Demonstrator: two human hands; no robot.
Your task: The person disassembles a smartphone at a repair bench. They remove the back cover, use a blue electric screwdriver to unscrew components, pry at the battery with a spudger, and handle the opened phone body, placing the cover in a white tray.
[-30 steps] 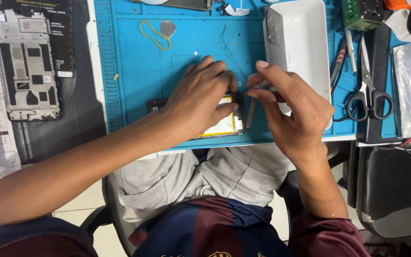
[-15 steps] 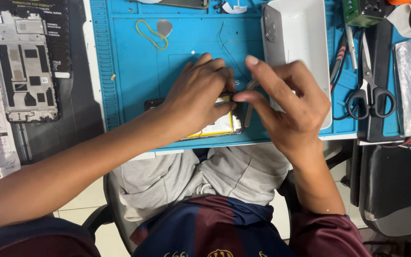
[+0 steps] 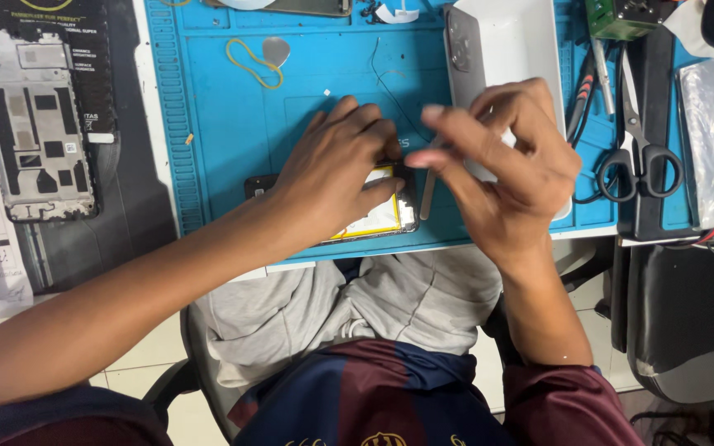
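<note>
Opened smartphone (image 3: 373,216): lies face down near the front edge of the blue work mat (image 3: 225,124), long axis running left to right. Its yellow-bordered white battery panel shows between the fingers; the left end pokes out dark beyond the wrist.

Left hand (image 3: 336,177): pressed flat on the phone, fingers spread and closed down over its top, pinning it to the mat. This hand is the nearer one, directly on the thing.

Right hand (image 3: 510,169): just right of the phone's right end, thumb and fingers pinched on a thin metal pry tool (image 3: 428,194). The tool stands nearly upright, its lower tip just beside the phone's right short edge; whether it touches cannot be told.

White tray (image 3: 522,49): behind the right hand, on the mat, with a grey phone back cover (image 3: 464,54) leaning at its left side.

Yellow rubber band (image 3: 249,66) and grey guitar-pick opener (image 3: 275,51): on the mat, behind the phone to the left.

Black-handled scissors (image 3: 640,149): right of the tray, near a clear plastic sleeve (image 3: 704,140).

Bare phone mid-frame (image 3: 35,136): well left of the mat, on a dark printed sheet (image 3: 117,107). White paper label strip with a red-and-blue corner at the far left.
</note>
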